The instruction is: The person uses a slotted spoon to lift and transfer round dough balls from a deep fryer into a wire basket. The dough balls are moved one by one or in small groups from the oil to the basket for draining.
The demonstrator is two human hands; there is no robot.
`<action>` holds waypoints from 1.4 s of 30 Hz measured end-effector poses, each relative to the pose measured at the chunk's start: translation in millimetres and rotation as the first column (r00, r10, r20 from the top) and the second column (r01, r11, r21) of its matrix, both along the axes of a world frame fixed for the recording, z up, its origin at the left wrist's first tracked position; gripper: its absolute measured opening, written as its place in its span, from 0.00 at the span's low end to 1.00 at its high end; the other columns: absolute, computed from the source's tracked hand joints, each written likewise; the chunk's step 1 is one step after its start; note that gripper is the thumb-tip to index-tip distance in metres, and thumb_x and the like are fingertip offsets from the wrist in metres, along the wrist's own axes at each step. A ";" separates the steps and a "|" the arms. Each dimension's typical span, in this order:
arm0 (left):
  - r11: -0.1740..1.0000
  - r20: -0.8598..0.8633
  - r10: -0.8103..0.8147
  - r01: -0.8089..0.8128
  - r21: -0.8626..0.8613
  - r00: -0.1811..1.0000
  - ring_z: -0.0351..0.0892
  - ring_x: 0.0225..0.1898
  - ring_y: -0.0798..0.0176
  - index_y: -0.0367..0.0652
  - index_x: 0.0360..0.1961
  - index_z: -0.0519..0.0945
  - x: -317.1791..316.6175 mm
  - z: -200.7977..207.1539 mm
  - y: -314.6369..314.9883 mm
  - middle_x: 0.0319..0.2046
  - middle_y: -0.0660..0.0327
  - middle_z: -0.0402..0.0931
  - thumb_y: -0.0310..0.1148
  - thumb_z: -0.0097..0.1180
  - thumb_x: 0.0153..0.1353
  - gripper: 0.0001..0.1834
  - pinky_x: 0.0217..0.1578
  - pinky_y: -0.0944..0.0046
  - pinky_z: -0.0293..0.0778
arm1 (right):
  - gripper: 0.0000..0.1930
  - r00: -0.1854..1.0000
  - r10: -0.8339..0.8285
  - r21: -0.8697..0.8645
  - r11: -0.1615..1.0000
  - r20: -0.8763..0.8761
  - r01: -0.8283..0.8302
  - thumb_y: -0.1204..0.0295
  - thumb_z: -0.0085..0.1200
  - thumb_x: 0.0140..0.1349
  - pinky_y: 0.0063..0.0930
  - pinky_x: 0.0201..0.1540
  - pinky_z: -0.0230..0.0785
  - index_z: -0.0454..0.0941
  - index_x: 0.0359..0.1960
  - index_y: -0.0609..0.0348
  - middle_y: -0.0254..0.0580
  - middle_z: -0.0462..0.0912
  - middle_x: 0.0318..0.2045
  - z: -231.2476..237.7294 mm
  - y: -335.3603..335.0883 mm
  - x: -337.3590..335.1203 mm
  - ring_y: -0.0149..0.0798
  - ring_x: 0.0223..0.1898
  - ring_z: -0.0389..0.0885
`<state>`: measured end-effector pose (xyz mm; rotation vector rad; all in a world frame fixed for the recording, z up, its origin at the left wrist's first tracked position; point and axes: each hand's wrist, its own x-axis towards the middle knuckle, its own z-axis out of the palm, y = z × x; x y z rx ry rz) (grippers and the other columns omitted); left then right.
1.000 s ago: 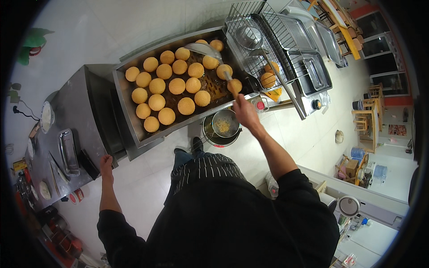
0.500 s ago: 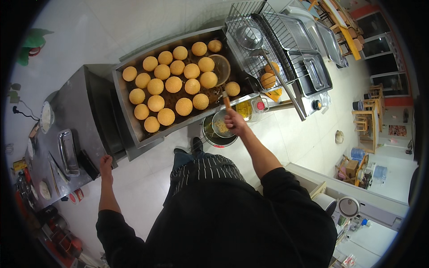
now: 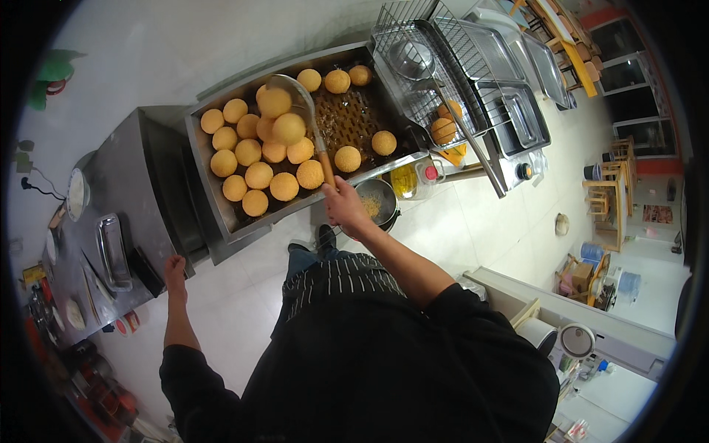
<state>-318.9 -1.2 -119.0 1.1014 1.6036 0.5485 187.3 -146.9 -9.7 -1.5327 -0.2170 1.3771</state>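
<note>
My right hand (image 3: 345,204) is closed round the wooden handle of a skimmer (image 3: 312,111), reaching over a long metal fryer (image 3: 213,179). Golden round balls float crowded in the fryer's left half. Two slightly blurred balls, an upper one (image 3: 275,102) and a lower one (image 3: 288,128), look raised above the others at the skimmer's bowl, which they partly hide. Toward the right, a lone ball (image 3: 347,159) and a few more float over a slotted dark base with bubbling oil. My left hand (image 3: 175,269), fingers curled, is at the edge of the left-hand metal counter.
Right of the fryer stands a wire basket (image 3: 473,74) holding a few balls (image 3: 443,131), beside metal trays (image 3: 517,118). An oil jug (image 3: 405,181) and a pot with a strainer (image 3: 377,201) sit below the fryer's front edge. The left counter (image 3: 133,177) holds a metal tray (image 3: 111,251).
My right hand has swept the skimmer leftward through the fryer. Balls have bunched to the left, baring the fryer's right middle. Two balls now appear lifted. My left hand stays in place.
</note>
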 end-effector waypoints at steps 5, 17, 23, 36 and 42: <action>1.000 -0.038 -0.007 0.007 0.004 0.999 0.61 0.30 0.76 0.50 0.40 0.76 3.4 3.9 -0.6 0.29 0.73 0.66 0.36 0.55 0.64 0.06 0.33 0.70 0.59 | 0.10 0.947 0.216 0.032 0.973 0.238 -0.230 0.66 0.46 0.70 0.24 0.17 0.60 0.69 0.45 0.59 0.30 0.67 0.19 5.3 0.1 -6.0 0.26 0.18 0.68; 0.999 -0.004 0.037 -0.037 -0.021 0.999 0.63 0.32 0.77 0.48 0.41 0.77 -2.5 -2.7 -2.0 0.31 0.73 0.69 0.33 0.57 0.63 0.06 0.33 0.72 0.59 | 0.13 0.370 0.278 -0.222 0.957 0.887 -0.187 0.65 0.48 0.66 0.55 0.40 0.70 0.71 0.47 0.59 0.63 0.81 0.34 -4.0 -18.3 123.2 0.67 0.38 0.78; 0.999 -0.002 0.021 -0.021 -0.039 1.000 0.62 0.31 0.76 0.51 0.41 0.76 -0.6 0.4 -1.6 0.30 0.73 0.67 0.35 0.56 0.63 0.06 0.33 0.71 0.58 | 0.09 0.129 0.260 -0.240 0.959 0.957 -0.153 0.67 0.45 0.65 0.58 0.39 0.69 0.69 0.42 0.58 0.61 0.81 0.29 -27.1 17.3 167.3 0.65 0.36 0.79; 0.999 -0.040 0.028 -0.029 -0.033 0.999 0.66 0.34 0.75 0.46 0.41 0.77 7.1 10.7 -3.3 0.31 0.71 0.70 0.32 0.57 0.63 0.07 0.35 0.72 0.62 | 0.08 0.183 0.359 -0.271 0.884 0.915 -0.381 0.69 0.46 0.65 0.56 0.36 0.70 0.69 0.43 0.56 0.60 0.80 0.30 -30.8 -35.2 109.4 0.64 0.34 0.79; 0.999 -0.032 0.038 -0.037 0.023 0.999 0.66 0.35 0.74 0.45 0.42 0.77 4.8 5.1 -3.0 0.32 0.70 0.70 0.32 0.57 0.62 0.08 0.36 0.72 0.62 | 0.11 0.159 0.303 -0.252 0.927 0.940 -0.279 0.70 0.46 0.63 0.57 0.37 0.70 0.69 0.47 0.56 0.62 0.80 0.30 -24.4 -19.3 162.5 0.64 0.34 0.79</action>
